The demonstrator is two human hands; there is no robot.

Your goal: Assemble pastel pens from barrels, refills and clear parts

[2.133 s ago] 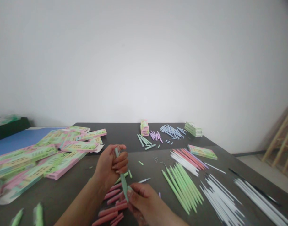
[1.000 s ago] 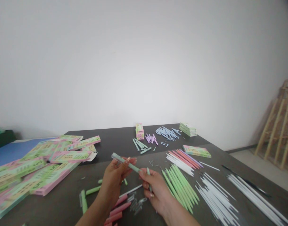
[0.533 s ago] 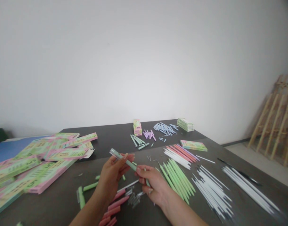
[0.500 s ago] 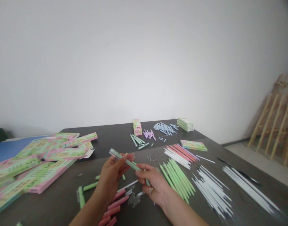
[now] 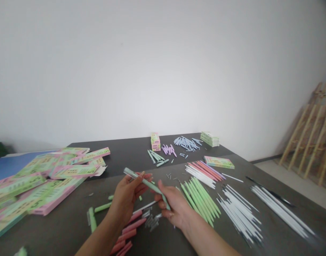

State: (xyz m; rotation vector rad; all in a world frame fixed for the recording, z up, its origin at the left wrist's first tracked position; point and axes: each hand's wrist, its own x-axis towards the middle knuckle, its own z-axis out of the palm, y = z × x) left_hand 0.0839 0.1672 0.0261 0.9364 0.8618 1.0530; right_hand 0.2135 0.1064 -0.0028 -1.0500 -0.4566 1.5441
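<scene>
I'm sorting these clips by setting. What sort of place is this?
Probably a small pen-assembly and packing workbench: sorted green barrels, white refills and printed boxes cover a dark table, while both hands hold a green pen.

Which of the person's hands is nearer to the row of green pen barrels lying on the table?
Right. The right hand sits just beside the green pen barrels; the left hand is farther off, across the green pen both hold.

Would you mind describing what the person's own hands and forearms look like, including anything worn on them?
Both forearms are bare as far as the bottom edge of the picture, with no sleeves, gloves, watch or bracelet in view. The left hand has long, pale fingernails; the nails of the right hand are hard to make out. No rings can be made out on either hand, though the picture is somewhat soft.
</scene>
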